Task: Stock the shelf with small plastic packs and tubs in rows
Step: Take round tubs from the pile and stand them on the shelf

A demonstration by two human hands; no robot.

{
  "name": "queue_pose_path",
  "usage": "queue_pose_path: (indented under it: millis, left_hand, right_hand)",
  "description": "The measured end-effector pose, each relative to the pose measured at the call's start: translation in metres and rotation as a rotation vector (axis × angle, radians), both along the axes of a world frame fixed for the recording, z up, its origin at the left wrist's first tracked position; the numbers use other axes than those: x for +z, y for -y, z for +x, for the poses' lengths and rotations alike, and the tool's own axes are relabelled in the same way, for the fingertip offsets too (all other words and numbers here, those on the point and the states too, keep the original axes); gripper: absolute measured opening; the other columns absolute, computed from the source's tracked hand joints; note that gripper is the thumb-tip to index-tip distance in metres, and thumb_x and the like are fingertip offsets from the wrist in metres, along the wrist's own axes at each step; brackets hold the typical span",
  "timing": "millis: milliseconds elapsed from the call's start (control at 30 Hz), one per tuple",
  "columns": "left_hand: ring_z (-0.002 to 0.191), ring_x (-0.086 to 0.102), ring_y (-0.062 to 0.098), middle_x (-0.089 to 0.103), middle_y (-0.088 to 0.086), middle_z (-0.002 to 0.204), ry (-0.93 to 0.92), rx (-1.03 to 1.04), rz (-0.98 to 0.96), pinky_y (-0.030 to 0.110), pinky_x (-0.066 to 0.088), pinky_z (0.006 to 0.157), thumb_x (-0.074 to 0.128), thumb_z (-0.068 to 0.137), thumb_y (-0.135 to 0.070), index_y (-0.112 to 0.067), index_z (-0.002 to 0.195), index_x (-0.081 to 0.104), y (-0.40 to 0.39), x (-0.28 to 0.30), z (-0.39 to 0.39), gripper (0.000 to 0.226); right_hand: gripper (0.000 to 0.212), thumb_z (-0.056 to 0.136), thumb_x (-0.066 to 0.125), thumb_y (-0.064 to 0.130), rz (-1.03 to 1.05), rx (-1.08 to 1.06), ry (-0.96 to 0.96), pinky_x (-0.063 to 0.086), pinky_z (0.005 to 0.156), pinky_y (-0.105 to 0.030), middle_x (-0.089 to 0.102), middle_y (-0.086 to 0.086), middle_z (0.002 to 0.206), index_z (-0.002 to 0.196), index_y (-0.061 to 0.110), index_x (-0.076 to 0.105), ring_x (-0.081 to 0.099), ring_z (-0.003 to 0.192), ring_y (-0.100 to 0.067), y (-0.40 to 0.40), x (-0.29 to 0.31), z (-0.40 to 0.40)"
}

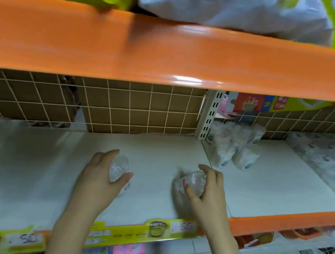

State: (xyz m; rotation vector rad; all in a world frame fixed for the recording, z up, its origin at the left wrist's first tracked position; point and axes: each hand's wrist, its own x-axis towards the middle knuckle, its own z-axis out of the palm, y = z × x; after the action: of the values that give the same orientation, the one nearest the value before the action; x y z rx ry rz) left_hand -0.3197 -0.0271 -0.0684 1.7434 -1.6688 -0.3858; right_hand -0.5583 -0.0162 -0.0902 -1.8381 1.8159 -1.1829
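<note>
Near the shelf [160, 147] front, the left hand [101, 173] wraps 1 clear tub [119, 168], thumb right, fingers left, while the right hand [207, 186] pinches another tub [192, 181] from above, likely to seat both mid-shelf, short of the packs [231, 147] stacked far right.

Left hand [101, 173] holds a clear tub [119, 168] on the white shelf [159, 153]. Right hand [207, 192] holds another clear tub [192, 181] nearby. More packs [233, 147] stand at back right w/ wire grid [110, 107] behind.
</note>
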Motion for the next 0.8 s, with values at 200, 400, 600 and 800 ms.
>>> queue_pose_path:
  millis: [200, 400, 600, 800]
  left_hand:
    - [0.102, 0.058, 0.029, 0.057, 0.006, 0.116, 0.014, 0.008, -0.013, 0.031, 0.042, 0.083, 0.08, 0.072, -0.032, -0.02, 0.121, 0.061, 0.001, -0.006, -0.103, 0.054]
    - [0.106, 0.053, 0.029, 0.057, 0.006, 0.121, 0.106, -0.185, -0.079, 0.038, 0.044, 0.089, 0.071, 0.075, -0.037, -0.019, 0.127, 0.057, -0.005, -0.005, -0.215, 0.056]
    - [0.12, 0.043, 0.027, 0.045, 0.006, 0.135, 0.164, -0.253, -0.107, 0.028, 0.033, 0.097, 0.065, 0.085, -0.033, -0.018, 0.137, 0.046, 0.015, -0.006, -0.265, 0.057]
    - [0.127, 0.04, 0.027, 0.036, 0.009, 0.144, 0.224, -0.285, -0.09, 0.03, 0.035, 0.1, 0.061, 0.088, -0.033, -0.016, 0.139, 0.043, 0.046, -0.008, -0.289, 0.057]
  right_hand:
    - [0.043, 0.079, 0.072, 0.016, -0.021, 0.061, -0.181, 0.034, 0.09, -0.02, 0.055, -0.004, 0.119, 0.119, 0.016, 0.058, 0.052, 0.108, -0.022, 0.013, 0.008, -0.106]
    - [0.044, 0.079, 0.058, 0.027, -0.004, 0.024, -0.222, 0.033, 0.092, -0.027, 0.056, -0.006, 0.122, 0.121, 0.016, 0.059, 0.051, 0.111, -0.027, 0.013, 0.007, -0.193]
    - [0.045, 0.08, 0.068, 0.01, 0.014, 0.038, -0.191, 0.031, 0.097, -0.024, 0.052, -0.007, 0.126, 0.123, 0.013, 0.056, 0.048, 0.117, -0.025, 0.015, 0.0, -0.227]
    - [0.045, 0.08, 0.068, 0.011, -0.003, 0.034, -0.126, 0.031, 0.097, -0.02, 0.045, -0.007, 0.129, 0.123, 0.012, 0.057, 0.046, 0.118, -0.022, 0.021, 0.001, -0.235]
